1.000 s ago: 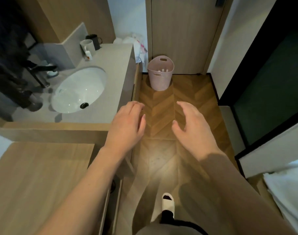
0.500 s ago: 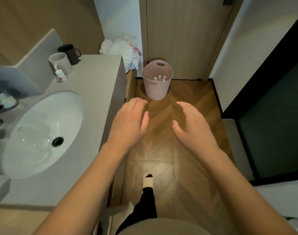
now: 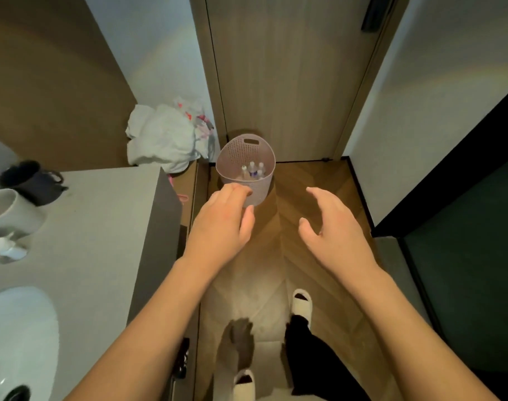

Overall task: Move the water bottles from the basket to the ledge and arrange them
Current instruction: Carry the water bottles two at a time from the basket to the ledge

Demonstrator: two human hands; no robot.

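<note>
A pale pink perforated basket (image 3: pixel 241 149) stands on the wooden floor in front of a closed door. Several clear water bottles (image 3: pixel 253 170) with white caps stand upright inside it. My left hand (image 3: pixel 222 221) hovers with relaxed fingers in front of the basket's near wall and holds nothing. To the right, my right hand (image 3: pixel 332 227) is spread open and empty above the floor. The grey counter (image 3: pixel 96 227) runs along the left side.
On the counter stand a white mug (image 3: pixel 10 212), a dark mug (image 3: pixel 33 180) and a small white bottle (image 3: pixel 7 248); a white sink (image 3: pixel 18 340) lies nearer. A white plastic bag (image 3: pixel 166 137) sits past the counter's end. A dark glass panel (image 3: pixel 463 256) borders the right. My slippered feet (image 3: pixel 302 301) are below.
I have walked forward along the counter toward the basket, which now looks larger and closer. Both hands stay raised and empty, the left now reaching over the basket's near side.
</note>
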